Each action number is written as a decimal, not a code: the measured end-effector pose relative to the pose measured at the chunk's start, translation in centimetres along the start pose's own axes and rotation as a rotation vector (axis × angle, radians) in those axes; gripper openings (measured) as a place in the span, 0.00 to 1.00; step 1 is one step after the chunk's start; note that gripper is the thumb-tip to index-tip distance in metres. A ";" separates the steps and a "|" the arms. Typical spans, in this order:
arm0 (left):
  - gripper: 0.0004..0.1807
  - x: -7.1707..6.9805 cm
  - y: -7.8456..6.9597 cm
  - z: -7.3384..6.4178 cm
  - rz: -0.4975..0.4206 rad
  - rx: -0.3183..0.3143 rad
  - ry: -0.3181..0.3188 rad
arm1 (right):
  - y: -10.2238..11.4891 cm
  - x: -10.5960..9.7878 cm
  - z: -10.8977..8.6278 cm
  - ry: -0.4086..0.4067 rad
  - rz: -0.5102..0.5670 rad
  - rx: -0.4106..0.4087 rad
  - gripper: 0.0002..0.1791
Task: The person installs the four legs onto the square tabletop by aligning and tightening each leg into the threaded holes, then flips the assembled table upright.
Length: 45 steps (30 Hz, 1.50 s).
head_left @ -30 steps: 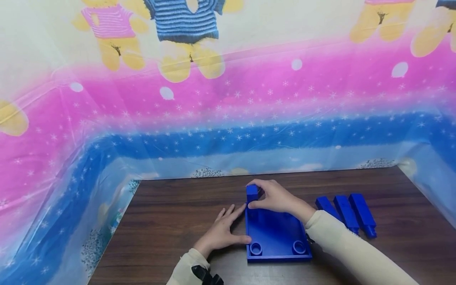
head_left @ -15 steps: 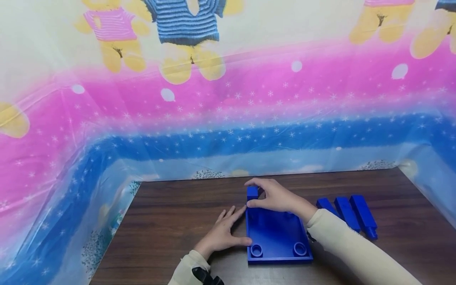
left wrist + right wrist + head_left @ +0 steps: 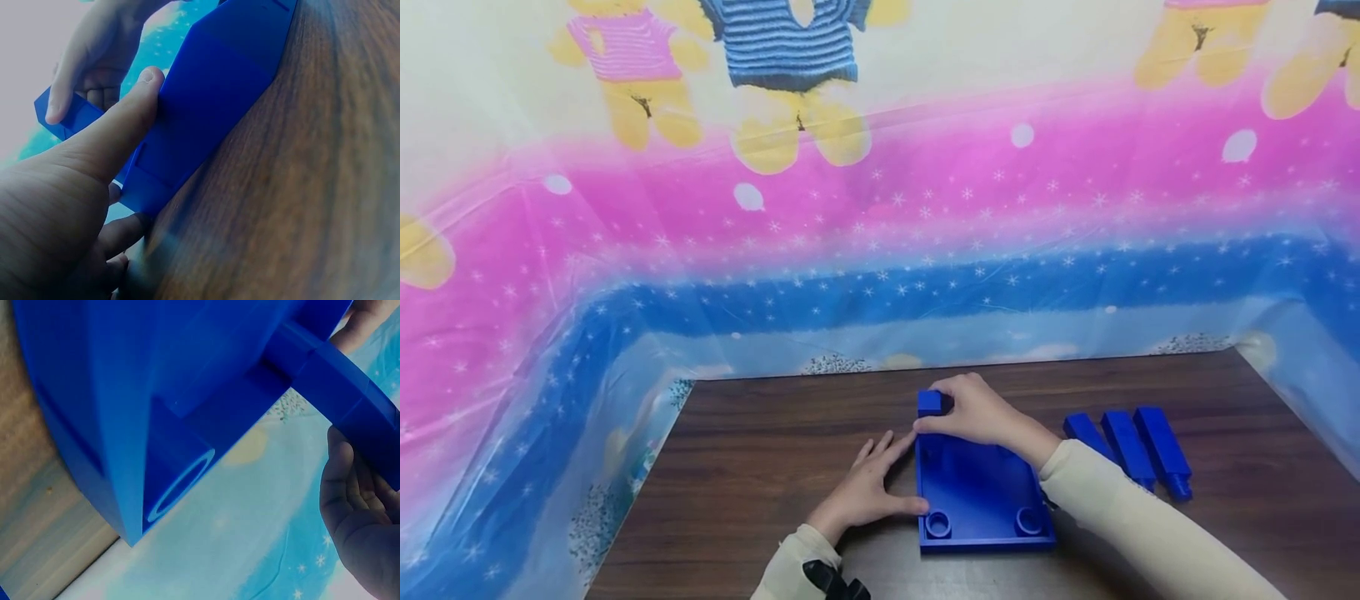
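A blue plastic toy tabletop [image 3: 977,487] lies with its raised rim up and round corner sockets showing, two of them, a left socket [image 3: 938,525] and a right socket [image 3: 1028,522], at the near corners. At its far left corner stands a square blue leg [image 3: 929,403], which my right hand [image 3: 981,412] grips between thumb and fingers. The right wrist view shows that leg [image 3: 356,400] seated at its corner socket. My left hand [image 3: 868,492] rests along the left side, thumb near the front corner; in the left wrist view the thumb presses the side wall [image 3: 212,87].
Several more blue legs, the rightmost leg [image 3: 1163,446] with its narrow peg end toward me, lie right of the tabletop, partly behind my right sleeve [image 3: 1135,508]. The brown wooden table [image 3: 760,467] ends at a printed cloth backdrop [image 3: 880,292].
My right thumb has slid slightly left along the leg and the fingertips have drawn in behind it. The left hand and the tabletop have stayed in place.
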<state>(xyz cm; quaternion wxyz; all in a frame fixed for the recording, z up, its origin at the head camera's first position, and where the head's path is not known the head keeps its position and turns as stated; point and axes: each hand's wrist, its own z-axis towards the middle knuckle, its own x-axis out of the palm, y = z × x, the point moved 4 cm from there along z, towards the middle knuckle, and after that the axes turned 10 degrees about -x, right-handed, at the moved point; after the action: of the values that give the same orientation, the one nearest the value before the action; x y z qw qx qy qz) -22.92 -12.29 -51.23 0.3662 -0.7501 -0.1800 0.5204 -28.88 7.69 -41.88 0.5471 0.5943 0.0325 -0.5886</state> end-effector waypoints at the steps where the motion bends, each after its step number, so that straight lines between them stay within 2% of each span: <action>1: 0.58 0.0 0.0 0.0 -0.002 -0.003 0.001 | 0.0 0.0 0.0 -0.006 0.002 -0.001 0.16; 14: 0.59 -0.2 0.1 0.1 -0.002 -0.019 -0.003 | 0.1 0.1 0.1 -0.045 0.043 0.011 0.14; 21: 0.59 -0.7 -0.4 0.4 0.025 -0.018 -0.015 | 0.0 -0.2 0.2 -0.106 0.070 -0.006 0.13; 28: 0.59 -1.0 -0.4 0.3 0.025 -0.023 -0.009 | 0.1 -0.1 0.2 -0.130 0.085 -0.001 0.13; 33: 0.58 -0.3 -0.2 0.2 0.035 -0.006 0.006 | 0.0 0.3 -0.4 -0.095 0.037 0.025 0.15; 35: 0.58 0.1 -0.2 0.2 0.031 0.001 0.019 | 0.0 0.3 -0.8 -0.054 0.014 0.043 0.22; 40: 0.58 0.5 -0.1 0.1 0.018 0.014 0.034 | -0.3 -0.9 -1.7 0.024 -0.012 0.087 0.52; 45: 0.58 0.0 -0.3 0.1 0.021 0.031 0.012 | -0.5 -3.0 -2.2 -0.003 -0.025 0.088 0.57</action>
<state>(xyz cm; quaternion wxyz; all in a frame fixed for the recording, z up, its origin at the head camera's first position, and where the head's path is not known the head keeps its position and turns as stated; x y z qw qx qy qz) -22.99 -12.04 -51.00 0.3733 -0.7494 -0.1620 0.5223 -28.68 11.24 -40.57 0.5133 0.6163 0.0130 -0.5971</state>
